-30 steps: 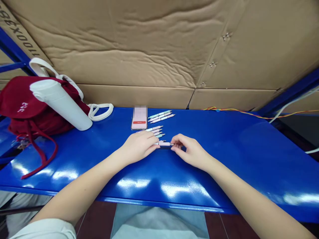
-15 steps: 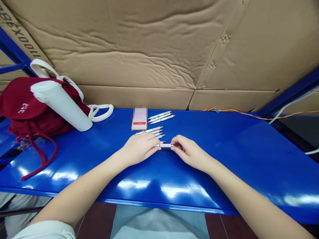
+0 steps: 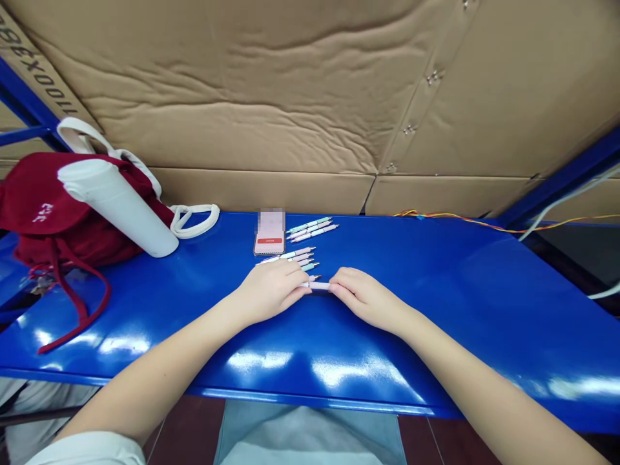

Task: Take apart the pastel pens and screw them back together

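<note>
A pale pink pen (image 3: 320, 285) lies level between my two hands, just above the blue tabletop. My left hand (image 3: 274, 290) is closed around its white end, hiding part of it. At the other end, the thumb and fingers of my right hand (image 3: 365, 296) pinch the tip, which is covered. Directly behind my left hand, several pastel pens (image 3: 303, 257) lie side by side, partly hidden by the fingers. Farther back rests another small group of pens (image 3: 312, 228), green, pink and white.
A phone (image 3: 270, 232) with a pink screen lies left of the far pens. To the left are a dark red bag (image 3: 43, 206) and a leaning white bottle (image 3: 119, 206). Cardboard (image 3: 266, 129) walls the back of the blue table (image 3: 436, 310); thin wires (image 3: 450, 217) run along the right rear.
My right hand's fingers have closed in further over the pen's tip, covering it. My left hand keeps its hold, and the view has shifted slightly.
</note>
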Available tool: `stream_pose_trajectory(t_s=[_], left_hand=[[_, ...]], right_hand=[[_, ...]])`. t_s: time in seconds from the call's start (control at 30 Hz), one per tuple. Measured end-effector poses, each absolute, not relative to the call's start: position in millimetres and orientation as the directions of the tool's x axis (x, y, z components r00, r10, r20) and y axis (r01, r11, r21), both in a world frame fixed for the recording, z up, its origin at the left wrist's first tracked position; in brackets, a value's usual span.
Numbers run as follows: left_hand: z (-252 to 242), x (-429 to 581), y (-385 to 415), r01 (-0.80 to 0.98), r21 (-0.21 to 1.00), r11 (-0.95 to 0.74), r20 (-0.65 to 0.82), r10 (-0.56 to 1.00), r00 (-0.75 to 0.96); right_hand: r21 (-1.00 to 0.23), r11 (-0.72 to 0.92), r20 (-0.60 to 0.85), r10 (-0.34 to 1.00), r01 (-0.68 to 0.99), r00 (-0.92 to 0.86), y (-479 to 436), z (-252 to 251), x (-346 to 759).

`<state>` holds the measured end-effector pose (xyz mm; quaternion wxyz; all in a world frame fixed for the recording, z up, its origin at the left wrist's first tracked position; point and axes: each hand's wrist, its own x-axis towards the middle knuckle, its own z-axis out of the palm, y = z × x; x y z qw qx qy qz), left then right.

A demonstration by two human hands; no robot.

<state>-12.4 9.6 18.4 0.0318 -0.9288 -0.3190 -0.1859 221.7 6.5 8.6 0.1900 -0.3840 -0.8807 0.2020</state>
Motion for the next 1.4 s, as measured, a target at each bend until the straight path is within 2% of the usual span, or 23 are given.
stream_pose_trajectory(t_s=[0.1, 0.23, 0.43, 0.57, 0.73, 0.8, 0.9, 1.07, 1.17, 1.3, 1.4], left_hand=[[18.6, -12.2, 9.2, 0.614, 0.073, -0.786, 0.37, 0.594, 0.715], [17.3, -12.6, 9.0, 0.605, 0.075, -0.793, 0.406, 0.578, 0.708], [17.0, -12.0, 8.0, 0.593, 0.084, -0.801, 0.373, 0.577, 0.727], [18.3, -12.7, 9.0, 0.598, 0.089, -0.797, 0.372, 0.583, 0.722], [18.8, -12.9, 10.0, 0.61, 0.11, -0.785, 0.36, 0.604, 0.711], [18.4, -12.0, 9.5, 0.611, 0.109, -0.784, 0.351, 0.606, 0.714], [17.6, -10.2, 8.4, 0.612, 0.096, -0.785, 0.36, 0.6, 0.714], [16.0, -7.8, 7.1, 0.613, 0.038, -0.789, 0.376, 0.58, 0.723], [15.5, -7.5, 7.2, 0.609, -0.002, -0.793, 0.389, 0.561, 0.731], [17.2, -7.7, 6.2, 0.601, 0.029, -0.798, 0.388, 0.564, 0.729], [18.9, -7.5, 4.0, 0.581, 0.064, -0.811, 0.37, 0.56, 0.741]], right_hand=[[-0.516, 0.585, 0.196, 0.792, 0.626, -0.578, 4.8, 8.4, 220.1], [-0.466, 0.656, 0.251, 0.742, 0.594, -0.622, 5.5, 8.2, 219.6], [-0.474, 0.678, 0.179, 0.698, 0.561, -0.693, 9.0, 6.0, 221.6], [-0.479, 0.63, 0.161, 0.747, 0.611, -0.645, 7.6, 9.1, 222.4], [-0.376, 0.686, 0.271, 0.724, 0.623, -0.634, 5.8, 11.5, 222.7], [-0.334, 0.7, 0.277, 0.713, 0.632, -0.644, 6.1, 9.9, 222.5], [-0.335, 0.704, 0.264, 0.708, 0.627, -0.654, 7.1, 6.9, 222.7], [-0.401, 0.672, 0.228, 0.732, 0.623, -0.643, 8.9, 6.4, 224.6], [-0.486, 0.645, 0.218, 0.743, 0.589, -0.633, 7.9, 7.3, 224.0], [-0.695, 0.516, 0.239, 0.822, 0.501, -0.516, 5.5, 9.5, 220.6], [-0.906, 0.306, 0.217, 0.928, 0.292, -0.302, 10.9, 13.6, 224.1]])
